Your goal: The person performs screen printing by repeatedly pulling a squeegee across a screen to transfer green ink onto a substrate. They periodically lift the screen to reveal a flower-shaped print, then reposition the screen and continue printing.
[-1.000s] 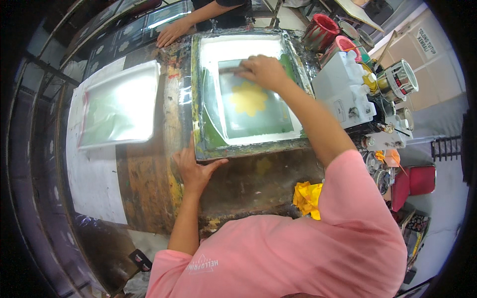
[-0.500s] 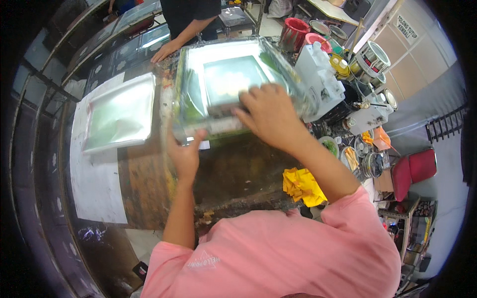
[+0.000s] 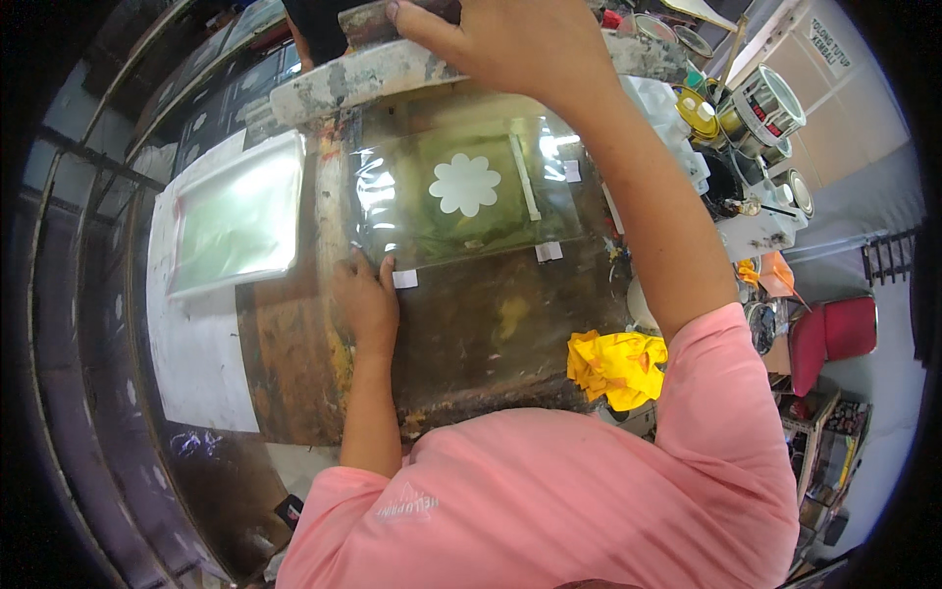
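Note:
On the worktable lies a clear plastic sheet (image 3: 392, 196) with a white flower shape (image 3: 466, 185) showing at its middle. At the sheet's near left corner rests my left hand (image 3: 368, 304), fingers apart. My right hand (image 3: 510, 44) is at the top edge, gripping a worn squeegee-like bar (image 3: 378, 24). Just below that hand is the raised near edge of a stained screen frame (image 3: 392, 80), tilted up over the sheet. Whether my right fingers also hold the frame is hidden.
A stack of clear sheets (image 3: 240, 221) lies on white paper (image 3: 201, 363) at left. Small white tabs (image 3: 405, 279) sit along the sheet's edges. A crumpled yellow cloth (image 3: 618, 368) is at the near right. Paint cans (image 3: 760, 108) and white jugs (image 3: 662, 108) crowd the right side.
The screen frame has swung up and away from the table, uncovering the sheet with the flower. My right hand rose with it; my left hand stays near the corner.

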Motion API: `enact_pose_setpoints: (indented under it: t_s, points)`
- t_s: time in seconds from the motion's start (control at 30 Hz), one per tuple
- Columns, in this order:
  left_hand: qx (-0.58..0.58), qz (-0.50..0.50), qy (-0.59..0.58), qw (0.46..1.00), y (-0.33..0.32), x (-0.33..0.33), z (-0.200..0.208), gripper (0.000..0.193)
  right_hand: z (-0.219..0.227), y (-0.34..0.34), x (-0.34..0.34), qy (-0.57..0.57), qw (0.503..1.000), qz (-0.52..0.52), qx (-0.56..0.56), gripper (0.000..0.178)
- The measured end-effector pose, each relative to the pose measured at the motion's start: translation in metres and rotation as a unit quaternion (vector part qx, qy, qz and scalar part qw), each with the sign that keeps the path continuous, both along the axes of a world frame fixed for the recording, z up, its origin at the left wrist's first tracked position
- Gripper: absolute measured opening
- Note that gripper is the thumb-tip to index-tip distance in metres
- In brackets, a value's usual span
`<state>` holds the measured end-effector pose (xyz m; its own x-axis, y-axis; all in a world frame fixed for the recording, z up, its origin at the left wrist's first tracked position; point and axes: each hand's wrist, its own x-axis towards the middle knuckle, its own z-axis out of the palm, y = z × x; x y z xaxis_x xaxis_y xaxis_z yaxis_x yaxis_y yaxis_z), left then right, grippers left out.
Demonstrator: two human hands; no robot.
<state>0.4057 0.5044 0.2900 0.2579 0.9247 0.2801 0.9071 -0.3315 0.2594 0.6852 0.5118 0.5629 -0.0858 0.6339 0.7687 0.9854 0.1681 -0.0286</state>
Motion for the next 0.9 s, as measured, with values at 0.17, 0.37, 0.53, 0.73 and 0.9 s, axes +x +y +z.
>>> enact_pose_setpoints:
  t_s: [0.17,0.37,0.53,0.73,0.9]
  points:
    - [-0.013,-0.054,-0.166,0.985,0.005,0.016,0.014,0.03,0.001,-0.002,-0.001,-0.003,1.0,0.01,0.001,0.043]
    - [0.044,-0.134,-0.249,0.958,0.039,0.066,0.082,0.028,-0.002,0.005,0.001,0.009,1.0,0.01,-0.005,0.046]
    - [0.075,-0.144,-0.232,0.959,0.088,0.068,0.117,0.036,0.006,0.011,0.003,-0.002,1.0,-0.004,-0.019,0.049]
    - [-0.056,-0.008,-0.353,0.934,0.134,-0.047,0.106,0.036,0.006,0.005,0.0,-0.006,0.999,-0.022,-0.033,0.049]
    - [-0.033,0.057,-0.264,0.962,0.21,-0.155,0.096,0.04,0.011,0.008,-0.003,0.004,0.999,-0.026,-0.024,0.046]
